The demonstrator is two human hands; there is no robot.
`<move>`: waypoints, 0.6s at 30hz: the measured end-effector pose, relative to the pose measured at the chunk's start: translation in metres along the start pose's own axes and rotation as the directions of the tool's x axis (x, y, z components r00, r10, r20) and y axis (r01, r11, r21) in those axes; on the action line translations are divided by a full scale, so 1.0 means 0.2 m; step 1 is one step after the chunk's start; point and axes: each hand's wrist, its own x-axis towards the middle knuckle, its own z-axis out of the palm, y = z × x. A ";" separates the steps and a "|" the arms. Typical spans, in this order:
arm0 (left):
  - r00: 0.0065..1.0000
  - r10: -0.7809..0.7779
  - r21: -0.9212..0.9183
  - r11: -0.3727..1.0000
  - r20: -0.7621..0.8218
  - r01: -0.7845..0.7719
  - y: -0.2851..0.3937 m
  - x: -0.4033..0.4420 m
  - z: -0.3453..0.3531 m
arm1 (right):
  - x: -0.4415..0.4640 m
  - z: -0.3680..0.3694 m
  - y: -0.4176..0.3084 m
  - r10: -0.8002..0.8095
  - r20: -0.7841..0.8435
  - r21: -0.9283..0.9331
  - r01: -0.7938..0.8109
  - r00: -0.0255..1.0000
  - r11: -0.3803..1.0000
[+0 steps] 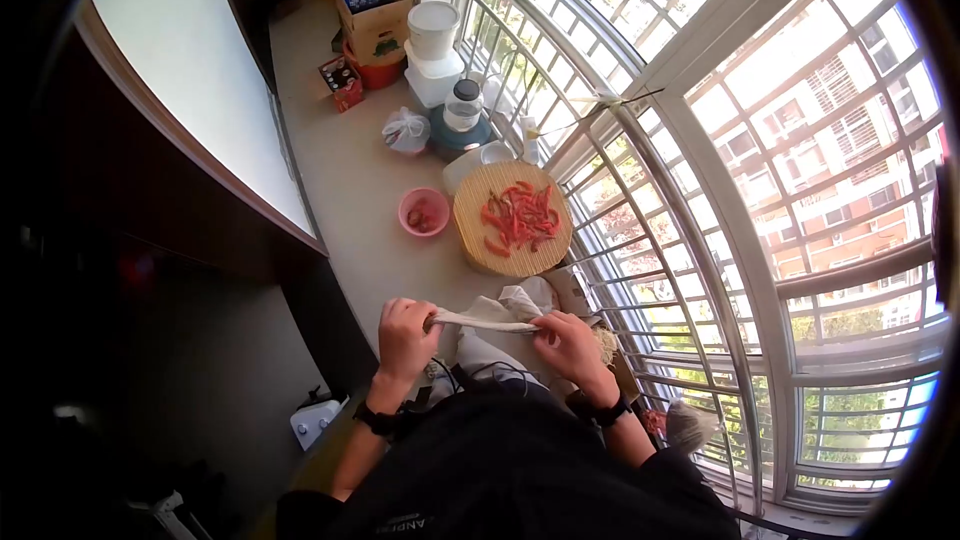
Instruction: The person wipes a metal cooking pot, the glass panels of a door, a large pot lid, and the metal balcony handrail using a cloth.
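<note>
My left hand [405,340] is closed around one end of a twisted, off-white cloth strip that looks like the mouth of a cloth bag [485,322]. The other end is pinched in the fingers of my right hand [570,350], so the edge runs taut between them. Pale fabric hangs below it, close to my body; how it joins the strip is hard to make out. Just beyond the hands, red chili peppers [522,216] lie heaped on a round woven tray [475,230]. To its left, a pink bowl [423,212] on the floor contains reddish pieces.
Metal railings [690,270] and barred windows line the right side. Along the floor ahead stand a lidded jar [463,107], a tied plastic bag [405,130], white buckets [433,32] and a cardboard box [380,30]. A white-topped surface [190,70] borders the left.
</note>
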 end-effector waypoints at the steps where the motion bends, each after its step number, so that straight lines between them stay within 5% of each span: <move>1: 0.998 0.038 0.008 0.999 -0.056 -0.038 -0.03 0.05 -0.04 | 0.05 0.04 -0.01 -0.007 0.016 0.013 0.007 1.000 1.000; 5: 0.982 -0.040 -0.055 0.998 -0.186 0.030 -0.18 0.21 -0.14 | 0.34 0.20 -0.02 0.165 0.098 0.214 -0.183 0.981 0.960; 9: 0.962 -0.221 -0.221 0.958 -0.160 0.183 -0.35 0.37 -0.18 | 0.70 0.33 -0.02 0.192 0.391 0.153 -0.269 0.900 0.951; 12: 0.963 -0.212 -0.224 0.959 -0.164 0.173 -0.42 0.60 -0.23 | 0.96 0.49 0.04 0.009 0.438 0.122 -0.069 0.899 0.990; 16: 0.965 -0.229 -0.194 0.960 -0.126 0.202 -0.50 0.93 -0.26 | 1.30 0.58 0.05 -0.342 0.208 0.156 0.314 0.916 0.937; 18: 0.959 -0.249 -0.181 0.958 -0.138 0.223 -0.54 1.12 -0.25 | 1.46 0.58 0.07 -0.238 0.288 0.209 0.182 0.928 0.961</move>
